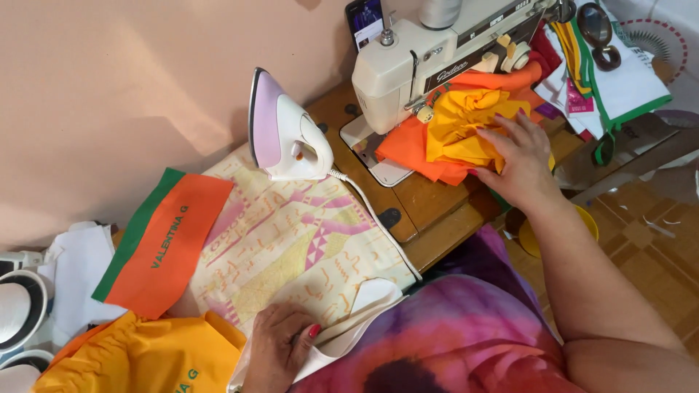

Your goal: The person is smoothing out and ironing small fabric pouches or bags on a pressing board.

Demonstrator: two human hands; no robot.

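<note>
Yellow cloth (470, 124), bunched on orange fabric beside the sewing machine (408, 65) at upper right, lies under the flat, spread right hand (520, 156), best pressed evenly, while the left hand (280, 342) pinches white fabric (364, 309) at bottom centre.

Sewing machine (408, 65) top cut off by the upper edge — left hand (280, 349) fingertips hidden under white cloth (349, 327).
</note>
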